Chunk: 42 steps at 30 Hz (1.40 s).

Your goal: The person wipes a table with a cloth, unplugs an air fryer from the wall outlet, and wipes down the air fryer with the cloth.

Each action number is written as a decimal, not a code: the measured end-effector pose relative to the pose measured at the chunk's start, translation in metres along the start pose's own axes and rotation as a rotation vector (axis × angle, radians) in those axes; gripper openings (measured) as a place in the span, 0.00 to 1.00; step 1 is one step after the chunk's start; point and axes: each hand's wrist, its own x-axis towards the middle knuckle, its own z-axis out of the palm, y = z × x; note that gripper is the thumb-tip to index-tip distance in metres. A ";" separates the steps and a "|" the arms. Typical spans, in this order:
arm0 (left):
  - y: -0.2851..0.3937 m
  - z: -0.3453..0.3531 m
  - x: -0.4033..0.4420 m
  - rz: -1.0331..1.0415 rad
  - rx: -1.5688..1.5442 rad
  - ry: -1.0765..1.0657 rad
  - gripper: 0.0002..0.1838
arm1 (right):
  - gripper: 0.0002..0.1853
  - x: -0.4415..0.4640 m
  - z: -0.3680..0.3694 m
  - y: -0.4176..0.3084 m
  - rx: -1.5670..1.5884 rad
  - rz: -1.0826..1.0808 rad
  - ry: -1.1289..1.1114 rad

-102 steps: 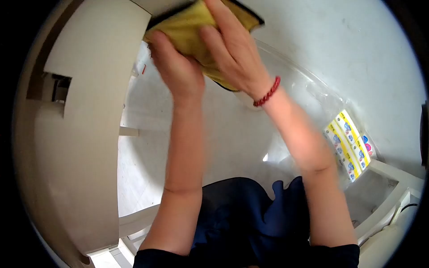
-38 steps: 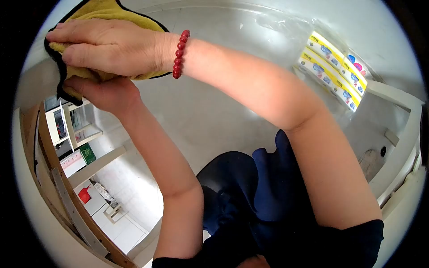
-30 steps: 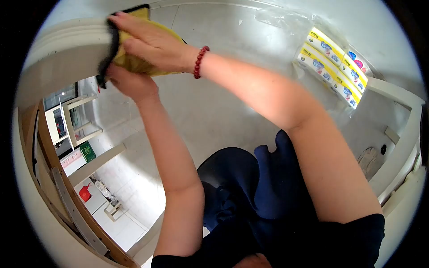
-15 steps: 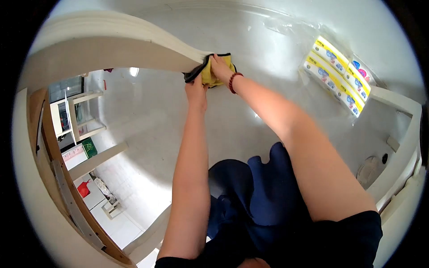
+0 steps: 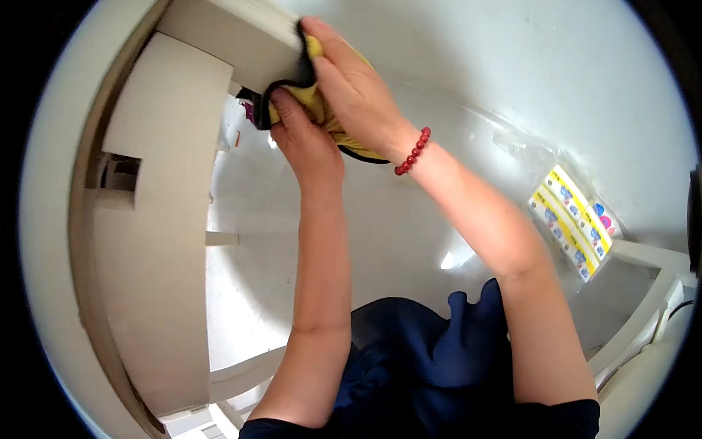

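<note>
Over a pale grey floor [image 5: 409, 219], left hand [image 5: 311, 150] and right hand [image 5: 362, 102] grip a yellow, black-edged cloth [image 5: 311, 100] against a cream panel's [image 5: 252, 40] end, seemingly mid-work, what's done or left being unclear.

A smooth, pale grey floor [image 5: 395, 241] is unevenly lit: a whiter stretch is seen at the left, and a small, sharp patch of glare is reflected right of the middle. Near the wall [image 5: 585, 88] at the right, a block of white packets [image 5: 570, 223] banded in yellow is carried directly by the floor, loosely wrapped in clear plastic [image 5: 512, 143]. Towards the upper left, a small red strip [image 5: 237, 139] is seen against the floor, too small to be identified
</note>
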 end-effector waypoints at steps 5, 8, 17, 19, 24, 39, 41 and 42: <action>0.005 0.001 0.017 0.021 0.090 -0.021 0.35 | 0.31 0.037 -0.002 0.003 -0.107 -0.304 -0.116; -0.010 -0.016 0.025 -0.037 0.056 -0.060 0.42 | 0.34 0.024 -0.006 0.033 0.036 -0.070 -0.120; -0.011 -0.011 0.021 -0.100 0.091 -0.026 0.42 | 0.29 0.013 -0.004 0.033 0.063 0.152 0.010; -0.003 -0.002 0.003 -0.108 0.112 -0.011 0.38 | 0.28 0.006 -0.003 0.027 0.107 0.243 0.024; 0.012 0.008 -0.032 -0.266 0.116 0.140 0.28 | 0.21 0.014 0.000 0.016 0.269 0.453 0.147; 0.069 0.058 -0.084 -0.477 -0.168 0.324 0.23 | 0.10 0.028 -0.009 -0.015 0.319 0.719 0.410; 0.095 0.075 -0.092 -0.479 -0.192 0.317 0.23 | 0.10 0.033 -0.010 -0.069 0.633 0.772 0.585; 0.116 0.088 -0.095 -0.473 -0.210 0.312 0.23 | 0.11 0.047 -0.010 -0.103 0.658 0.720 0.625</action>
